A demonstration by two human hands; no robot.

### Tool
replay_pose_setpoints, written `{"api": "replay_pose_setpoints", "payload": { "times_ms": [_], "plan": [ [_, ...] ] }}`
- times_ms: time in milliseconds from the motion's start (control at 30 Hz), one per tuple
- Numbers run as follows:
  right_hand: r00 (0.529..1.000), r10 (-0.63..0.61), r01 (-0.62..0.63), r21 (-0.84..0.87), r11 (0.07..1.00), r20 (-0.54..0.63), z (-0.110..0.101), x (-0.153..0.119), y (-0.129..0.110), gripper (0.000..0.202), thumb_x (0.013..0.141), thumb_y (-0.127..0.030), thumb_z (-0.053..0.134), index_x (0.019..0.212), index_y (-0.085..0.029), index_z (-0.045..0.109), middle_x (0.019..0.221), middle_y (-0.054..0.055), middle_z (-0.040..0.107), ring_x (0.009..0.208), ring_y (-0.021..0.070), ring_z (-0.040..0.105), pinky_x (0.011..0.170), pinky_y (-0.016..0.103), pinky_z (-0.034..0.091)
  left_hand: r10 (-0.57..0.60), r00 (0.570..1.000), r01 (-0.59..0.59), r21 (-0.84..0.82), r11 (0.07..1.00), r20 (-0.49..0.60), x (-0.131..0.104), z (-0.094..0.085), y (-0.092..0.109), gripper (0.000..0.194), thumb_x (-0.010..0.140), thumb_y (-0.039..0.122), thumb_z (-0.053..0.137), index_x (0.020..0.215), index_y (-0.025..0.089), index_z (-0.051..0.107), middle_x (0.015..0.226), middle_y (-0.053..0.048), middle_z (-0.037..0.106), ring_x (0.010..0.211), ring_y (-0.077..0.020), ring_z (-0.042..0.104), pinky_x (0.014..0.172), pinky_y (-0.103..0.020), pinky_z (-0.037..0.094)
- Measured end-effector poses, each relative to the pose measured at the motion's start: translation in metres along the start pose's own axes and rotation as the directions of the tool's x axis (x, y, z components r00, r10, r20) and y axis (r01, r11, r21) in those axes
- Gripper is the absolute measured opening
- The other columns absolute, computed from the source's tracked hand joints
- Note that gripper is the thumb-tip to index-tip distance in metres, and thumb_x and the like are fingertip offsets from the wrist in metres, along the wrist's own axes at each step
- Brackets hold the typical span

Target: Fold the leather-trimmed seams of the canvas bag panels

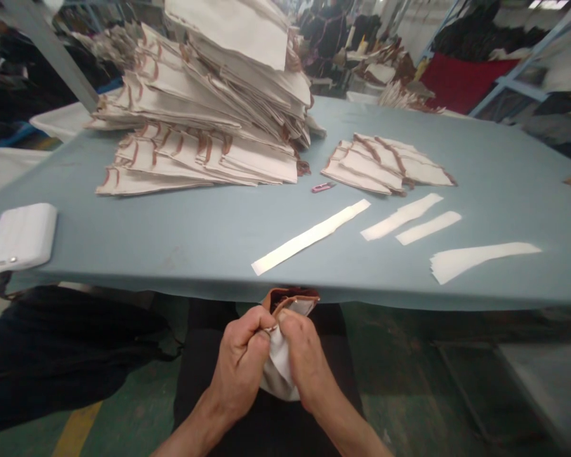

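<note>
Between my two hands is a white cloth piece (280, 368) with a brown edge, held over my lap just off the table's front edge. My left hand (242, 355) is closed, its thumb and fingers pinching the cloth near the brown edging. Pressed against the other side, my right hand (304, 352) grips the same piece with curled fingers. The brown-lined upper end gapes toward the table. My fingers hide part of the edging. Past the cloth, a long pale strip (311, 237) lies on the table.
A tall stack of brown-edged white cloth pieces (209, 120) stands at the back left of the blue-grey table (171, 244). Right of it lie a smaller pile (385, 162), a pink thread snipper (322, 187) and more pale strips (476, 257). A white box (21, 235) sits at left.
</note>
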State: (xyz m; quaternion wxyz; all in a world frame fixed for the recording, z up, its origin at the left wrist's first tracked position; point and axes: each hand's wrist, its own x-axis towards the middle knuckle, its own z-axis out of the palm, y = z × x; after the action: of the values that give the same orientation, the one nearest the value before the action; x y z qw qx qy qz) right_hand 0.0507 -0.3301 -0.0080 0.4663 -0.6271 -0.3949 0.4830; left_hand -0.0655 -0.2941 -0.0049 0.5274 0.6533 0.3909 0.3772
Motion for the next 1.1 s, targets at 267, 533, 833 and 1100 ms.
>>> {"api": "replay_pose_setpoints", "payload": {
  "times_ms": [267,533,833,1100],
  "plan": [
    [0.932,-0.345,0.269,-0.425,0.865,-0.113,-0.052,-0.01,-0.02,0.023,0.099,-0.036,0.054,0.083,-0.021,0.061,0.078,0.002,0.067,0.074,0.0179,0.062,0.071,0.029,0.046,-0.097,0.975,0.107,-0.042,0.993,0.2,0.017,-0.027,0.023,0.019,0.082,0.025,0.048,0.067,0.018,0.056,0.059,0.004,0.047,0.053,-0.0107,0.041,0.049,-0.02,0.034],
    [0.705,-0.565,0.693,-0.248,0.677,0.428,-0.068,0.016,-0.079,0.038,0.089,-0.035,0.069,0.124,-0.021,0.062,0.113,0.008,0.073,0.104,0.0232,0.068,0.105,0.042,0.047,-0.001,0.94,-0.031,0.087,0.996,0.341,0.027,-0.043,0.062,0.022,0.084,0.02,0.049,0.065,0.018,0.06,0.057,0.005,0.05,0.051,-0.009,0.043,0.049,-0.018,0.033],
    [0.697,-0.431,0.682,-0.344,0.645,0.574,-0.062,0.029,-0.079,0.021,0.086,-0.024,0.063,0.069,-0.022,0.051,0.064,-0.005,0.054,0.061,0.0132,0.047,0.063,0.027,0.035,0.028,0.952,-0.109,0.254,0.961,0.303,0.022,-0.05,0.062,0.021,0.083,0.011,0.049,0.076,0.022,0.065,0.058,0.008,0.055,0.048,-0.0076,0.045,0.045,-0.015,0.034],
    [0.804,-0.27,0.492,-0.336,0.804,0.53,-0.057,0.027,-0.071,0.017,0.084,-0.02,0.064,0.069,-0.02,0.056,0.06,-0.007,0.048,0.055,0.0095,0.041,0.052,0.023,0.027,0.278,0.908,-0.377,0.323,0.868,0.313,0.021,-0.05,0.045,0.028,0.082,0.001,0.049,0.091,0.025,0.062,0.069,0.008,0.068,0.052,-0.0071,0.061,0.054,-0.015,0.043]
  ]
}}
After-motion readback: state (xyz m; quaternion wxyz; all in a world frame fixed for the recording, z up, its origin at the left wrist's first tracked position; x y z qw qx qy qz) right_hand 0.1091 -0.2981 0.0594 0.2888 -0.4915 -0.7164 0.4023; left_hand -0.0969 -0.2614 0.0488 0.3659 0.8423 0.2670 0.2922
